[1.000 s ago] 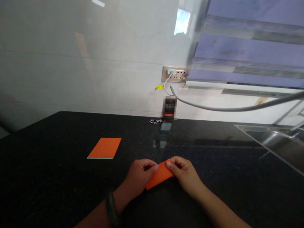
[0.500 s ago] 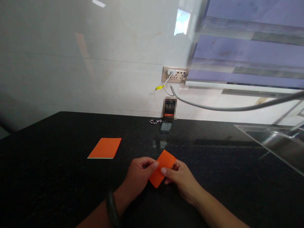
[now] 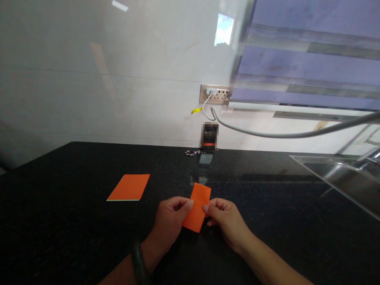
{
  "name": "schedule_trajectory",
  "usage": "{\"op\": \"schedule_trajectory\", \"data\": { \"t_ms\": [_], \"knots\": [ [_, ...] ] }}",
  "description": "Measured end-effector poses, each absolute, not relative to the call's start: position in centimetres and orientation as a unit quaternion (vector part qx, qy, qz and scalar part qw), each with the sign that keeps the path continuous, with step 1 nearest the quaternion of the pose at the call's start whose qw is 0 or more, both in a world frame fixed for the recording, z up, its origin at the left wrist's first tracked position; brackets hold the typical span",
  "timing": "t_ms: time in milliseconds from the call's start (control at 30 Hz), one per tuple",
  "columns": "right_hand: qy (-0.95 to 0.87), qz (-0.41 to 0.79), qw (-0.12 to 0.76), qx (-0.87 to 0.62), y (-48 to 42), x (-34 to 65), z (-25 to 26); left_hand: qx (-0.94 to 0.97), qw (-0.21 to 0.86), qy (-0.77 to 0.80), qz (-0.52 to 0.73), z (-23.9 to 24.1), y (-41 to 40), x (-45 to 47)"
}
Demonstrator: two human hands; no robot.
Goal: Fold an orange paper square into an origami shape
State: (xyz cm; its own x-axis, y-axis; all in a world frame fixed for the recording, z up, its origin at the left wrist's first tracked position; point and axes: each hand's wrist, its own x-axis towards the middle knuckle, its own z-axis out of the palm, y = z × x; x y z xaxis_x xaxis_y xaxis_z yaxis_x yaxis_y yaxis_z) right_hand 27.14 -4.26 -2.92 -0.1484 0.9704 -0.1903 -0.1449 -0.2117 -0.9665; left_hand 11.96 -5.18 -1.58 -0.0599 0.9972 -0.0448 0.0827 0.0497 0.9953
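A small folded orange paper [image 3: 198, 206] lies lengthwise away from me on the black counter [image 3: 59, 237]. My left hand [image 3: 169, 221] pinches its left edge with thumb and fingers. My right hand [image 3: 225, 221] pinches its right edge. A dark bangle sits on my left wrist. A second orange sheet [image 3: 129, 187] lies flat on the counter to the left, apart from both hands.
A wall socket [image 3: 215, 94] with a white cable [image 3: 282, 134] running right is on the tiled wall. A small dark object [image 3: 209, 136] and a bead string [image 3: 192, 152] sit at the counter's back. A steel sink [image 3: 341, 178] is at the right.
Both hands have turned the folded orange paper from lying slantwise across to pointing away from me. The sheet on the left has not moved.
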Motion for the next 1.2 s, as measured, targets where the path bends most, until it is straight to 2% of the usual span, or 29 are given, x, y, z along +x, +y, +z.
{"op": "schedule_trajectory", "data": {
  "t_ms": [300,400,467,533,633,700,833,1200],
  "knots": [
    [-0.373,0.651,0.495,-0.439,-4.3,27.0,-3.1,0.499,0.529,0.533,0.433,-1.7,-5.3,12.5],
    [-0.404,0.626,0.493,-0.449,-4.3,27.4,-3.0,0.52,0.525,0.538,0.406,-1.8,-5.2,12.3],
    [-0.473,0.568,0.476,-0.477,-4.3,27.9,-2.7,0.552,0.473,0.552,0.41,-1.9,-4.9,11.8],
    [-0.595,0.453,0.444,-0.493,-4.4,28.5,-2.3,0.617,0.345,0.555,0.438,-1.9,-4.8,11.2],
    [-0.784,0.241,0.367,-0.44,-4.9,28.9,-1.7,0.752,0.131,0.484,0.428,-1.8,-5.0,10.7],
    [-0.849,0.162,0.318,-0.39,-5.3,28.8,-1.6,0.816,0.068,0.431,0.379,-1.7,-5.3,10.8],
    [-0.885,0.103,0.27,-0.365,-5.5,28.4,-1.7,0.851,0.037,0.411,0.326,-1.5,-5.8,11.4],
    [-0.898,0.053,0.236,-0.368,-5.3,29.1,-0.9,0.844,-0.008,0.417,0.337,-0.5,-5.7,10.5]
  ]
}}
